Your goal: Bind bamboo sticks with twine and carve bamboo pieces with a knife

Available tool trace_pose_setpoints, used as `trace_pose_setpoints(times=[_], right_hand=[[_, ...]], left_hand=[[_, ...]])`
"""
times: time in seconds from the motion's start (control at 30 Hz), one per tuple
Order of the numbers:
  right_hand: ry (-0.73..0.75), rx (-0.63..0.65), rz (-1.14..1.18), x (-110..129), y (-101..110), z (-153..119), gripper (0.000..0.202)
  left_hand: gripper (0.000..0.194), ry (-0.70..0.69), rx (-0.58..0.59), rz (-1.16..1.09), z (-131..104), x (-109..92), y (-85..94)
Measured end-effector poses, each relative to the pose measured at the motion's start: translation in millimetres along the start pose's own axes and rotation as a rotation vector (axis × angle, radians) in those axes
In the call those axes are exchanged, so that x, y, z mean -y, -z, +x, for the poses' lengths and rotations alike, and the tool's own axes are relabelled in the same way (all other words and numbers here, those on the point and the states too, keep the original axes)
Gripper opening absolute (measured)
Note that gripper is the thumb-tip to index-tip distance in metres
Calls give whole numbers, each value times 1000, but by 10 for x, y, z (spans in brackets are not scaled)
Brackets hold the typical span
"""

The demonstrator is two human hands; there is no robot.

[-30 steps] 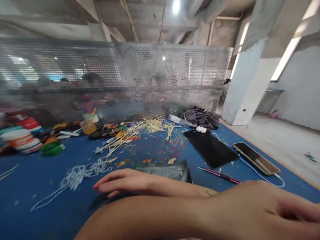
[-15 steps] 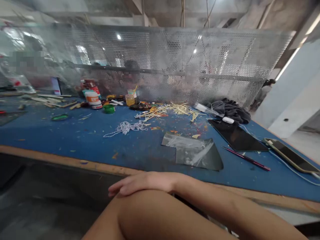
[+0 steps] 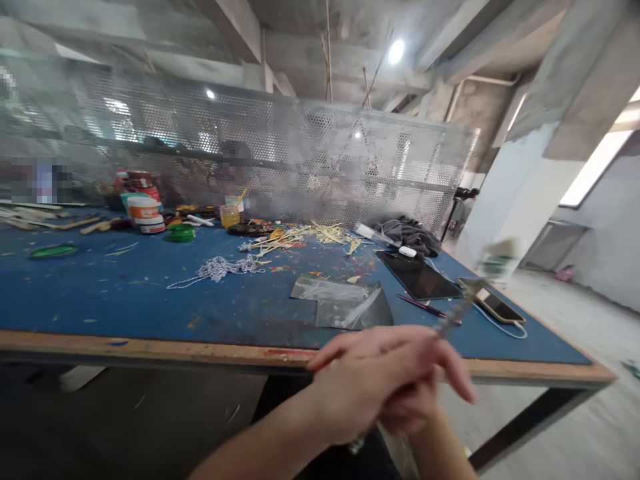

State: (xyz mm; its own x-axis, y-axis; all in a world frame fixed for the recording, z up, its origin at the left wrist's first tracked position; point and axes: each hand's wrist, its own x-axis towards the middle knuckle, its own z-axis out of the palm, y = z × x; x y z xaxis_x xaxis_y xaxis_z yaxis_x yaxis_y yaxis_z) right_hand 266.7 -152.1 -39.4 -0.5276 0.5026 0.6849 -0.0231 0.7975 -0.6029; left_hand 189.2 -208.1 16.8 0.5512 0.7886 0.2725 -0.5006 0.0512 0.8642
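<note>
Hands meet at the front edge of a littered desk, a blurred tool rising from them

The left hand (image 3: 353,387) lies over the right hand (image 3: 413,407), and a blurred tool (image 3: 457,313) slants up from them, its pale end passing before the phone (image 3: 500,305). Which hand has it in its grip, and how tightly either is closed, cannot be told. Beyond them on the blue desk (image 3: 260,313) lie a clear plastic sheet (image 3: 355,310), a purple pen (image 3: 425,305) and a black tablet (image 3: 420,277), with a white case (image 3: 407,251) at its far edge, near a dark cloth (image 3: 410,233). White cord (image 3: 220,268) lies tangled near pale strips (image 3: 330,233). A perforated screen (image 3: 310,160) stands along the back. At the left are a white tub (image 3: 145,213) with an orange label and a green container (image 3: 181,233), contents unclear; a clear cup (image 3: 230,215) holds something amber, a yellow stick (image 3: 243,195) jutting above it.
</note>
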Motion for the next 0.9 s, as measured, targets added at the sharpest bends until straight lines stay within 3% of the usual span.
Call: trace_pose_setpoints(times=[0.07, 0.17, 0.23, 0.3, 0.43, 0.63, 0.8, 0.9], right_hand=[[-39, -113, 76, -141, 17, -73, 48], [-127, -233, 486, -322, -33, -81, 45], [-215, -227, 814, -374, -108, -69, 52], [-282, -121, 938, -361, -183, -65, 62], [-282, -67, 1023, -250, -244, -53, 67], [-254, -205, 1113, -180, -214, 58, 34], [-337, -396, 915, -203, -222, 61, 27], [-342, -424, 886, -218, -196, 17, 25]], left_hand=[[33, -181, -178, -42, -147, 53, 125], [31, -133, -254, -83, -353, 210, 290], [32, -67, -284, -60, -437, 310, 375], [32, -28, -264, -44, -473, 384, 440], [33, -6, -246, -189, -472, 469, 546], [41, 71, -86, -443, -474, 540, 686], [43, 70, -91, -415, -514, 563, 705], [43, 37, -110, -338, -528, 573, 690]])
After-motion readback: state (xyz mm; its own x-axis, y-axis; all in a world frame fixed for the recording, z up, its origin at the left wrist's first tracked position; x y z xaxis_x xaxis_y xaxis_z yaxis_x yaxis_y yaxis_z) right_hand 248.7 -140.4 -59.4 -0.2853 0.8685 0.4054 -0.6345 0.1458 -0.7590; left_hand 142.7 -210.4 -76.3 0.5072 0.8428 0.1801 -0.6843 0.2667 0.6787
